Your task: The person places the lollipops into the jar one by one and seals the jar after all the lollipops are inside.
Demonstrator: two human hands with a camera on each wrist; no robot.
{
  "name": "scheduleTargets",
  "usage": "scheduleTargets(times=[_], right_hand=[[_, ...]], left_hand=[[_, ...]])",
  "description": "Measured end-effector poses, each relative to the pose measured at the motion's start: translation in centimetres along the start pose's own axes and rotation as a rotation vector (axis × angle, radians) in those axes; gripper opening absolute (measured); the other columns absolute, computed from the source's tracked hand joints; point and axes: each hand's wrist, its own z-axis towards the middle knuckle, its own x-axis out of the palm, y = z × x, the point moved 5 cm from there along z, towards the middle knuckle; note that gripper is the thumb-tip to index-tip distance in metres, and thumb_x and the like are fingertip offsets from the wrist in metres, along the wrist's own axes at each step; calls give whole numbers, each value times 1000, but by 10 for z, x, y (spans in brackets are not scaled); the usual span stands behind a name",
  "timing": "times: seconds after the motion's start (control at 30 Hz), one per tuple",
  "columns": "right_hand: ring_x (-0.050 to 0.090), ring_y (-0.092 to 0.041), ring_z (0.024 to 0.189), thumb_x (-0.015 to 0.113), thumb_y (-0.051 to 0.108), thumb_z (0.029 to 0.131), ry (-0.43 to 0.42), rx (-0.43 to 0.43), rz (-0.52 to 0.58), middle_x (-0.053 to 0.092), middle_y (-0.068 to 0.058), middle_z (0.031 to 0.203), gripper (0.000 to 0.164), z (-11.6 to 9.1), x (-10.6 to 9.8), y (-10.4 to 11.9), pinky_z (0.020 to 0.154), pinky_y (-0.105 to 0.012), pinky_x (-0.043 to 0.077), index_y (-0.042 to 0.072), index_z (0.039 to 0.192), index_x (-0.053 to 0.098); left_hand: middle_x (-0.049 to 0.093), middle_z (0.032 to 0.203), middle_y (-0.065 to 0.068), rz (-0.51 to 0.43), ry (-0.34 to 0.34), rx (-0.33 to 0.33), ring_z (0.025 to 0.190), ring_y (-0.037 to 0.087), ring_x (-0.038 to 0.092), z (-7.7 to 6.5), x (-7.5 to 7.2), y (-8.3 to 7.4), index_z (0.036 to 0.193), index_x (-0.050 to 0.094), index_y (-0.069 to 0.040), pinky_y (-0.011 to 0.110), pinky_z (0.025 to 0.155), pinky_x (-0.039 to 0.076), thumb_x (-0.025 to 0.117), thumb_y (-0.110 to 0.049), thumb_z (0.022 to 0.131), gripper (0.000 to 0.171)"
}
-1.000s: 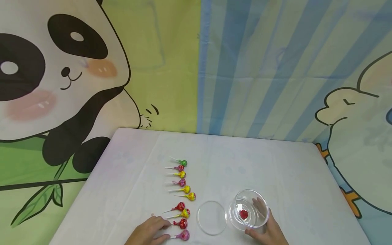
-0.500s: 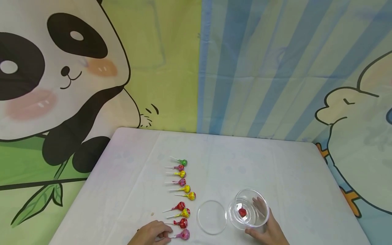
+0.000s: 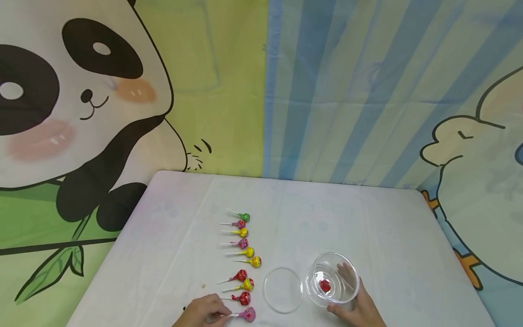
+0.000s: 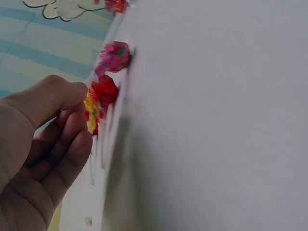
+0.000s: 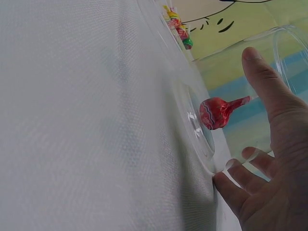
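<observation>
Head view evenly lit; wrist views dimmer, left blurry; jar (image 3: 338, 278) glints.

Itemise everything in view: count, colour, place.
Table: 1, white, foreground.
Backdrop: 1, multicoloured, behind table.
Yellow lollipops: 4, yellow, table row.
Red lollipops: 2, red, same row.
Pink lollipops: 3, pink, same row.
Green lollipop: 1, green, row's far end.
Jar: 1, clear, table's right half.
Wrapped candy: 1, red, inside jar.
Disc: 1, clear, between row and jar.
Speck: 1, beige, left of row.
Left hand: 1, bare, pinching nearest pink lollipop's stick.
Right hand: 1, bare, around jar.
</observation>
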Motion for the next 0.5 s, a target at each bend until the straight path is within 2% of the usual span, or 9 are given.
scheduleTargets(times=[0.07, 0.17, 0.2, 0.3, 0.37, 0.5], right_hand=[[39, 13, 131, 92, 7, 54, -4, 10, -5, 51, 1, 144, 114, 0, 0, 0, 102, -1, 24, 0, 149, 28], [39, 14, 131, 92, 7, 55, -6, 32, -13, 52, -4, 143, 114, 0, -1, -2, 101, 0, 23, 2, 149, 28], [39, 14, 131, 92, 8, 55, -4, 39, -15, 52, -5, 143, 114, 0, -1, -2, 101, 0, 23, 3, 149, 28], [38, 15, 130, 92, 8, 55, 2, 49, -10, 52, -7, 142, 114, -1, 0, -3, 100, 1, 23, 4, 150, 28], [39, 15, 130, 92, 7, 55, 2, 44, -2, 52, -6, 142, 114, -1, 1, -3, 100, 0, 23, 3, 149, 28], [40, 15, 130, 92, 7, 54, -12, 28, -3, 53, -3, 142, 111, 0, 0, -2, 101, 0, 24, 1, 147, 31]], left_hand=[[69, 83, -9, -115, -44, -8, 75, -10, 56, 1, -3, -4, 92, 76, -12, 15, 62, 51, 68, -21, 90, 12], [74, 87, -5, -298, -104, -125, 76, -5, 62, 1, -7, -4, 94, 77, -11, 18, 65, 55, 70, -26, 89, 17], [74, 87, -4, -332, -129, -160, 76, -3, 64, 0, -8, -4, 94, 77, -11, 19, 65, 56, 70, -27, 89, 18], [75, 88, -2, -404, -172, -276, 74, 0, 66, -2, -8, -1, 94, 76, -10, 20, 65, 57, 72, -29, 87, 20], [75, 88, -1, -422, -184, -303, 73, 2, 67, -2, -9, -1, 94, 76, -9, 21, 64, 57, 72, -28, 87, 21], [76, 89, 4, -489, -165, -322, 74, 8, 70, -2, -8, 0, 95, 74, -4, 22, 65, 58, 72, -27, 87, 24]])
